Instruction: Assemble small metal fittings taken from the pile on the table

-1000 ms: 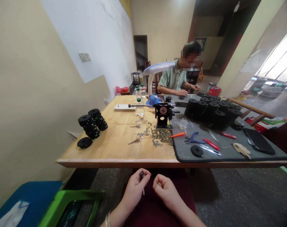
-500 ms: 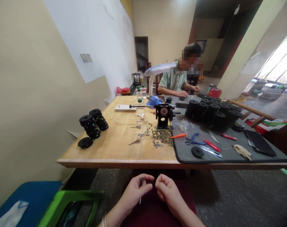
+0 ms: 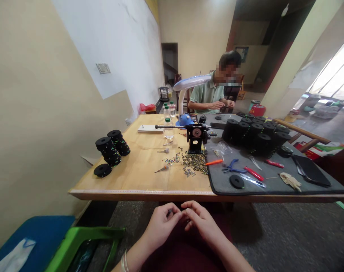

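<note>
My left hand [image 3: 164, 223] is closed in front of the table's near edge, its thumb and forefinger pinched. A small dark object [image 3: 169, 212] shows inside its curled fingers, too small to name. Against those fingertips rests my right hand [image 3: 200, 220], thumb and fingers drawn together; whatever lies between them is hidden. On the table beyond are a heap of small dark-and-yellow pieces [image 3: 195, 162], a scatter of small coloured pieces [image 3: 172, 160] and a black hand-cranked winder [image 3: 195, 138] with a long rod.
Black foam spools stand at left [image 3: 107, 152] and right [image 3: 255, 132]. A grey mat [image 3: 200, 193] bears blue pliers [image 3: 233, 167], scissors [image 3: 253, 181] and a single spool [image 3: 236, 182]. A desk lamp [image 3: 185, 120] and bottles [image 3: 168, 130] stand behind. Across the table sits a person [image 3: 207, 94].
My hands have come together; the right fingers have opened somewhat and meet the left fingertips. The person opposite has brought both hands together.
</note>
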`<move>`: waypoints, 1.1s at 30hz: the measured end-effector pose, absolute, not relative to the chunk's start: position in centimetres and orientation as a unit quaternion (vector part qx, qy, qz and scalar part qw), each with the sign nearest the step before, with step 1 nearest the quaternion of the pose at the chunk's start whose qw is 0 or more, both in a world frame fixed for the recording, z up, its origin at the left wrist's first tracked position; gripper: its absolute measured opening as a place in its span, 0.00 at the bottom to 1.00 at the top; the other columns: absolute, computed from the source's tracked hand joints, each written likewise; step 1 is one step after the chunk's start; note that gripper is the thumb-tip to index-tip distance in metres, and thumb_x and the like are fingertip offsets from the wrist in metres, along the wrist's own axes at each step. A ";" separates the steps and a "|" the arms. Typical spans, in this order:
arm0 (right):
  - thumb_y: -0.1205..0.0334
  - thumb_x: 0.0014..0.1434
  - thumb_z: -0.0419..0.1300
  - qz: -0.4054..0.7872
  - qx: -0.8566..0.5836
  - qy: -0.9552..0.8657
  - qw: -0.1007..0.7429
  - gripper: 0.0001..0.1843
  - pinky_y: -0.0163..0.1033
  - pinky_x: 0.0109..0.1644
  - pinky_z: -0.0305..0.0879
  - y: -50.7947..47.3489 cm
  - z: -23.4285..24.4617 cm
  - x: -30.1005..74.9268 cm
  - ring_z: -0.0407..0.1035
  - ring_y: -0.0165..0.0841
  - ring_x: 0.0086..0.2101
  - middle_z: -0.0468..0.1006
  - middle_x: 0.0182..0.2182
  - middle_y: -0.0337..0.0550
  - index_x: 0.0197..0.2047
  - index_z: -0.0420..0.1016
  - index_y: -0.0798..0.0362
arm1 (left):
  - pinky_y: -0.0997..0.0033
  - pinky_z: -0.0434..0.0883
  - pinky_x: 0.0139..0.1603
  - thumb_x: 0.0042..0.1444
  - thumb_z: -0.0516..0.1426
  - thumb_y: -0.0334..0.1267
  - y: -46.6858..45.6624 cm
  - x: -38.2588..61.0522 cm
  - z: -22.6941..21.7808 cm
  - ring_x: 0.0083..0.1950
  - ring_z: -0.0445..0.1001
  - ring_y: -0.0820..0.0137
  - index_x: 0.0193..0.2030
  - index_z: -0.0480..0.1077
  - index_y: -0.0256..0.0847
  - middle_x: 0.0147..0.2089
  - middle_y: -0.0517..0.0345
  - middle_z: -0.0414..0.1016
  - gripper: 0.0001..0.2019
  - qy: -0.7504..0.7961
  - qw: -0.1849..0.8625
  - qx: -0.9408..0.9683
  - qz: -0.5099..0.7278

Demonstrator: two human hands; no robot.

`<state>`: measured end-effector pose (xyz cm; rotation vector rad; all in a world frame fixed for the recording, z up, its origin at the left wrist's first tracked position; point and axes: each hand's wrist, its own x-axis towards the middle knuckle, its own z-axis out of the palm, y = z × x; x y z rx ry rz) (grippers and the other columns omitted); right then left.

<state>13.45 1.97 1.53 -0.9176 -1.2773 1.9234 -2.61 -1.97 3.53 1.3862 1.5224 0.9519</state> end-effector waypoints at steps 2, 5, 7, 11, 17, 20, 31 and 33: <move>0.42 0.50 0.63 0.736 -0.335 -0.500 0.310 0.26 0.35 0.28 0.65 2.2 2.0 13.2 0.69 0.32 0.27 0.73 0.26 0.40 0.41 0.67 0.56 | 0.75 0.57 0.27 0.54 0.55 0.41 -1.8 -2.6 3.8 0.25 0.61 0.73 0.27 0.71 0.37 0.24 0.59 0.70 0.11 0.604 0.407 0.578 0.368; 0.43 0.52 0.62 0.712 -0.339 -0.544 0.288 0.24 0.33 0.25 0.59 2.3 2.4 12.8 0.63 0.29 0.20 0.70 0.21 0.36 0.40 0.66 0.56 | 0.75 0.56 0.26 0.54 0.54 0.39 -1.5 -2.8 4.1 0.24 0.60 0.73 0.28 0.71 0.38 0.23 0.60 0.69 0.09 0.609 0.375 0.606 0.348; 0.48 0.55 0.59 0.658 -0.357 -0.595 0.292 0.18 0.32 0.24 0.55 2.2 2.3 12.8 0.58 0.27 0.18 0.67 0.18 0.34 0.36 0.66 0.55 | 0.74 0.55 0.26 0.53 0.54 0.38 -1.4 -3.0 4.2 0.24 0.59 0.73 0.28 0.72 0.38 0.22 0.61 0.68 0.09 0.614 0.363 0.615 0.336; 0.62 0.56 0.56 0.507 -0.378 -0.716 0.297 0.07 0.32 0.27 0.50 2.2 1.3 13.0 0.57 0.28 0.23 0.65 0.20 0.34 0.28 0.66 0.54 | 0.75 0.55 0.26 0.52 0.55 0.37 -1.0 -3.7 4.5 0.25 0.59 0.73 0.27 0.72 0.38 0.22 0.62 0.66 0.08 0.618 0.362 0.617 0.327; 0.56 0.55 0.56 0.497 -0.384 -0.707 0.327 0.12 0.33 0.26 0.47 2.8 -0.3 13.3 0.53 0.27 0.21 0.58 0.18 0.32 0.25 0.60 0.53 | 0.73 0.58 0.29 0.55 0.53 0.39 2.1 -8.6 5.8 0.26 0.65 0.70 0.28 0.71 0.39 0.23 0.60 0.69 0.09 0.674 0.196 0.647 0.297; 0.46 0.55 0.57 0.578 -0.382 -0.629 0.353 0.19 0.32 0.22 0.44 3.1 -1.4 13.3 0.48 0.26 0.18 0.54 0.16 0.30 0.26 0.58 0.51 | 0.72 0.60 0.32 0.55 0.52 0.36 4.9 -11.9 6.6 0.30 0.69 0.68 0.32 0.70 0.39 0.27 0.58 0.72 0.07 0.725 0.107 0.635 0.245; 0.29 0.42 0.63 0.705 -0.364 -0.477 0.379 0.33 0.29 0.16 0.36 3.1 -2.5 13.4 0.39 0.20 0.12 0.47 0.11 0.23 0.25 0.55 0.50 | 0.64 0.63 0.49 0.53 0.50 0.24 9.9 -13.7 6.7 0.49 0.70 0.60 0.40 0.71 0.35 0.44 0.43 0.75 0.12 0.751 0.039 0.632 0.188; 0.28 0.41 0.63 0.706 -0.373 -0.467 0.379 0.34 0.28 0.16 0.35 2.9 -2.3 13.4 0.39 0.20 0.12 0.48 0.10 0.23 0.25 0.56 0.50 | 0.64 0.61 0.53 0.53 0.49 0.23 9.8 -12.7 6.9 0.52 0.68 0.61 0.42 0.71 0.36 0.46 0.44 0.74 0.14 0.741 0.031 0.642 0.194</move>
